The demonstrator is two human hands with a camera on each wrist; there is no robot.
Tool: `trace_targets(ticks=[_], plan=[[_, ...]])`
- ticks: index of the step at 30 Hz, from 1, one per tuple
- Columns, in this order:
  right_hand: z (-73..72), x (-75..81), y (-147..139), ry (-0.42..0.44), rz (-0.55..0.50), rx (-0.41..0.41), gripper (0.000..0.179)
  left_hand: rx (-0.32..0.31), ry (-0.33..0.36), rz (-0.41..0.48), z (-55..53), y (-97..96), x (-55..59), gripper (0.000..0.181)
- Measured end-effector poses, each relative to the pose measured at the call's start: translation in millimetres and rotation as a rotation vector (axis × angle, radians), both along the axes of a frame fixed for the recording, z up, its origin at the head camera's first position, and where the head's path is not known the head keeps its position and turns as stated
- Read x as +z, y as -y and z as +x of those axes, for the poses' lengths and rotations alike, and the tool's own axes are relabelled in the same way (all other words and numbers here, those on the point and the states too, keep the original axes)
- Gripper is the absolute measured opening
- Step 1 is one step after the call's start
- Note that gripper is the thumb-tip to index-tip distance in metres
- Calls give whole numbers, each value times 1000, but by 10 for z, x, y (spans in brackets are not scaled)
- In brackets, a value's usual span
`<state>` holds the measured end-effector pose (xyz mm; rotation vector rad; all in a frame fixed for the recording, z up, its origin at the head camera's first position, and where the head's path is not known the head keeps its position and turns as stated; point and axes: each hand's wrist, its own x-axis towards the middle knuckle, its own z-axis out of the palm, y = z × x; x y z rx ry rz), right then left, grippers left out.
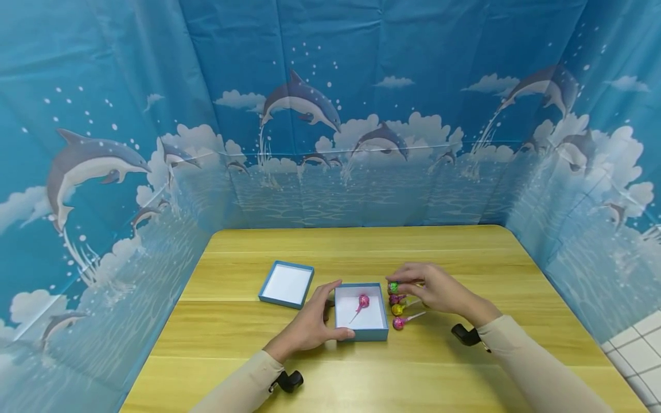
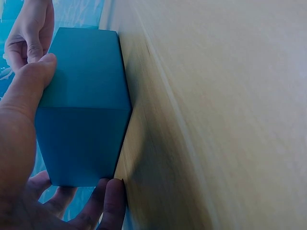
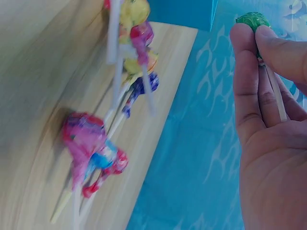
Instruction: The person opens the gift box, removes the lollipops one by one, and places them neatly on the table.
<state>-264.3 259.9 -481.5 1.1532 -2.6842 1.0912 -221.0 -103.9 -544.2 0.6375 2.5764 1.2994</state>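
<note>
My left hand grips an open blue box by its left side, thumb at the near wall and fingers at the far side. In the left wrist view the thumb and fingers span the box's blue outer walls. One pink lollipop lies on the box's white floor. Just right of the box, my right hand pinches a green-wrapped lollipop between thumb and forefinger, its white stick lying along the palm. Below that hand sit a yellow lollipop and a pink lollipop.
The blue box lid, white inside, lies left of the box. More lollipops in several colours, such as a purple one and a large pink one, show in the right wrist view. A dolphin-print curtain encloses the wooden table.
</note>
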Motion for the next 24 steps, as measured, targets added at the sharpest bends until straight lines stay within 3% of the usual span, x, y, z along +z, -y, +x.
trace_targets(ticks=[5,13,24], plan=[[12,-39,-128,2,-20,-8,38,1,2,-1,-5,-2,1,118],[71,-64,-334,-53,43,-98,32,1,13,6,-10,-5,6,118],[167,-154,-631,90,7,-122,31,-2,6,9,-15,1,-17,118]])
